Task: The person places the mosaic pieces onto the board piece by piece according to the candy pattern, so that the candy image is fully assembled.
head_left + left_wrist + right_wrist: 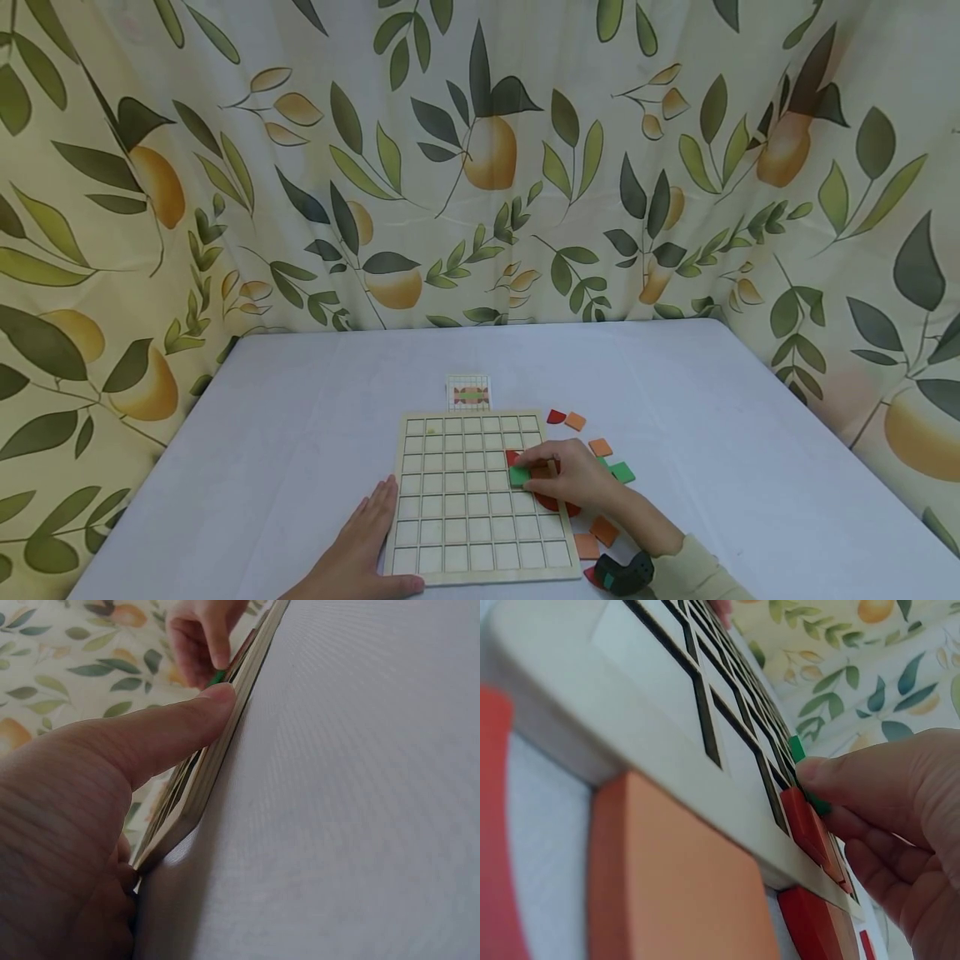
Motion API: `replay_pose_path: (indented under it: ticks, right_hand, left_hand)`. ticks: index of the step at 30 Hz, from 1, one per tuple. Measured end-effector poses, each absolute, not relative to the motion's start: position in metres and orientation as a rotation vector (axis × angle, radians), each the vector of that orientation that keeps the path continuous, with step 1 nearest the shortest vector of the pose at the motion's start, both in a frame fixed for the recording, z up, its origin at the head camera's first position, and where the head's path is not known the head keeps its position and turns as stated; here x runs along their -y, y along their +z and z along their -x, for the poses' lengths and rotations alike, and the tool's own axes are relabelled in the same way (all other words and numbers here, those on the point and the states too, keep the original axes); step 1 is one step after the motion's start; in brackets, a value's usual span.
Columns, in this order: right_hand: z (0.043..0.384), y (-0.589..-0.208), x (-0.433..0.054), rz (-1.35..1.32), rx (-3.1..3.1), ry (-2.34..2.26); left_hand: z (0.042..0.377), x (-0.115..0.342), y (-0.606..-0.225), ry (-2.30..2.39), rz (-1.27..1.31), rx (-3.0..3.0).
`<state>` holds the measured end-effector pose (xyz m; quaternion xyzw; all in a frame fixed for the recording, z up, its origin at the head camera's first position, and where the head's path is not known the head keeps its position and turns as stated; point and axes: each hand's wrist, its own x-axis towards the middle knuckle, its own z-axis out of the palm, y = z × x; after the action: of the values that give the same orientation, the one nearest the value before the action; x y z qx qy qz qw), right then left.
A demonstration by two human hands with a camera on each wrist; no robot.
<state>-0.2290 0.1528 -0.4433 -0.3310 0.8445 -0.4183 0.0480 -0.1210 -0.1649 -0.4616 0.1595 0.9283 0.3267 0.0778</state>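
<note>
A wooden grid board [455, 506] lies flat on the table. My left hand [360, 533] rests along its left edge with straight fingers, and the thumb lies at the near edge. Over the board's right side, my right hand [576, 475] pinches a green square tile [518, 477] between thumb and fingers. In the right wrist view the green tile [821, 805] is tilted up on its edge. Next to it on the board sits a red piece [804, 825]; more red and orange pieces there are partly hidden by my right hand.
A small pattern card [469, 381] lies beyond the board's far edge. To the right of the board are several loose tiles, among them an orange square [576, 421], a green one [622, 472] and a red piece [556, 416]. A patterned curtain [480, 250] hangs behind the table.
</note>
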Motion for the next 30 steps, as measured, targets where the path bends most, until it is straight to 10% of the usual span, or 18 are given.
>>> replay_pose_path:
  ticks: [30]
  right_hand:
    - [0.2272, -0.4425, -0.1535, 1.015, -2.596, -1.238]
  left_hand:
    - [0.1217, 0.1646, -0.4600, 0.979, -0.449, -2.764]
